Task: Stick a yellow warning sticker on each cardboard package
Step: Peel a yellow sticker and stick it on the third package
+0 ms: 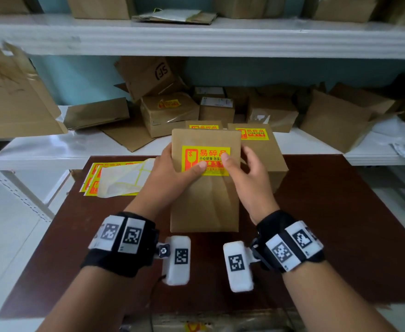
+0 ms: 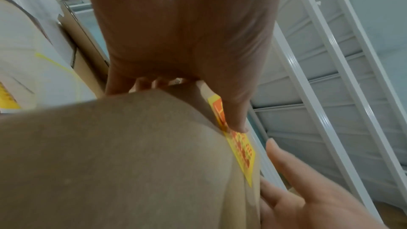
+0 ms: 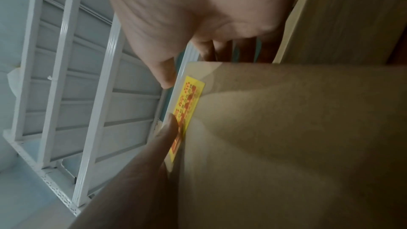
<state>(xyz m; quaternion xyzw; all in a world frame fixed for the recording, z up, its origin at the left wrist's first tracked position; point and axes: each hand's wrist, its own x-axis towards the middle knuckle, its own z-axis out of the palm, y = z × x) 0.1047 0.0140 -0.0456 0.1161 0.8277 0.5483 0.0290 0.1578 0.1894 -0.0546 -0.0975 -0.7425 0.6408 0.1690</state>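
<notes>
I hold a flat brown cardboard package tilted up over the dark table. A yellow warning sticker with red print sits on its upper face. My left hand grips the left edge, its thumb pressing the sticker and its fingers behind. My right hand holds the right edge, fingers behind and thumb at the sticker's right end. The package's back is hidden.
Sheets of yellow stickers with peeled backing paper lie on the table at left. Two stickered packages stand just behind the held one. The white shelf beyond carries several cardboard boxes, one with a sticker.
</notes>
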